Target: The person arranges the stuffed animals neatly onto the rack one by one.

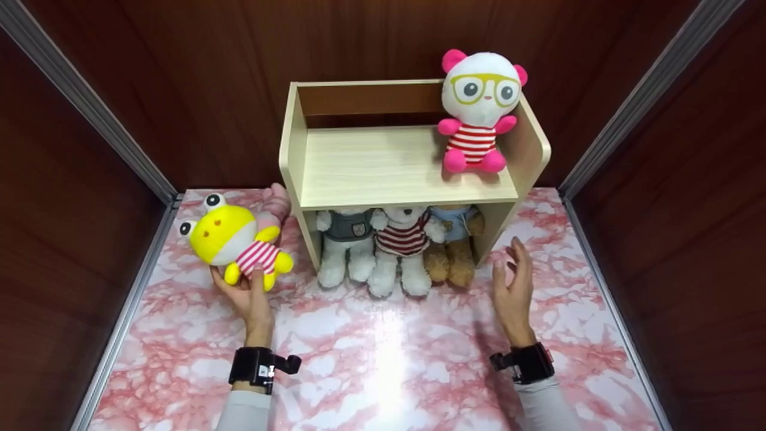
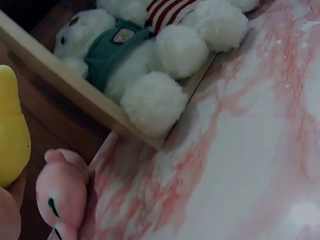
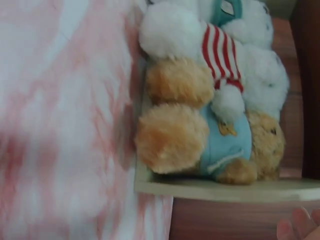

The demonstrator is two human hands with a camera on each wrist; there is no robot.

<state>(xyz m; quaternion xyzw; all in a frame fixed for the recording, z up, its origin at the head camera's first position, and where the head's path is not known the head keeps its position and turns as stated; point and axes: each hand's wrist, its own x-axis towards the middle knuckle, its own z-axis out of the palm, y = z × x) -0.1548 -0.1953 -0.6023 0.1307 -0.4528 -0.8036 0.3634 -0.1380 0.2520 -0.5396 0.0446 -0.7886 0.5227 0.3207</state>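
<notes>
My left hand (image 1: 248,302) grips a yellow frog plush (image 1: 224,236) by its lower body, thumb across the pink-striped suit. The frog is tilted, its big-eyed head toward the left. Only a yellow part of the frog (image 2: 11,130) shows at the left wrist view's edge. Behind it, a pink plush toy (image 2: 62,192) lies on the floor beside the shelf, mostly hidden in the head view. Beyond the shelf's right side, my right hand (image 1: 514,293) is held with fingers extended and nothing in it. Its fingertips (image 3: 287,230) show at the right wrist view's corner.
A pale wooden shelf (image 1: 371,161) stands at the back. On its top sits a panda plush (image 1: 479,114) with pink ears and yellow glasses. Three teddy bears (image 1: 401,239) sit side by side in the lower compartment, feet sticking out. Dark panels enclose the marbled floor (image 1: 335,359).
</notes>
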